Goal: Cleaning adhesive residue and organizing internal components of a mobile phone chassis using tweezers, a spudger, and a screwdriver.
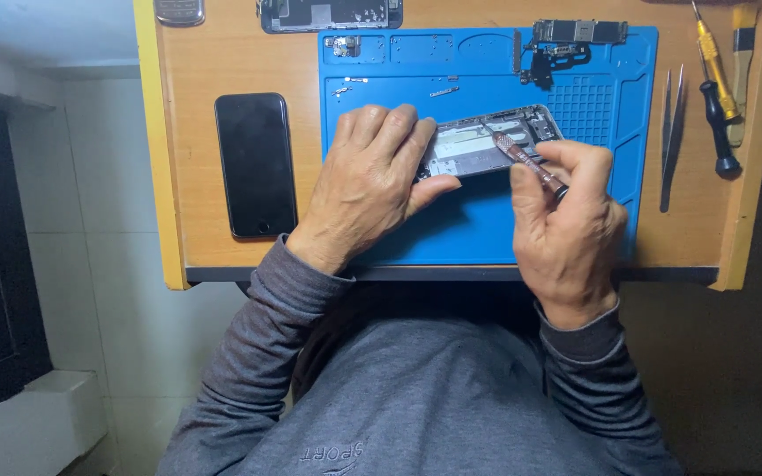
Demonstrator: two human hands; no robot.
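On the blue mat [487, 225], left hand [372, 181] clamps the phone chassis [487, 143], lying left-right, while right hand [566, 225] pinches a screwdriver [526, 163] angled onto its right half.

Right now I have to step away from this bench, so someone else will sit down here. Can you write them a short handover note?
Left hand: steadies the opened phone housing on the blue repair mat.
Right hand: holds a screwdriver, tip down inside the housing.
Done: logic board and small parts are out, laid on the mat's far edge.
Left: housing is open, nothing refitted.
Nearby: black phone lying left, tweezers and spare screwdrivers right.
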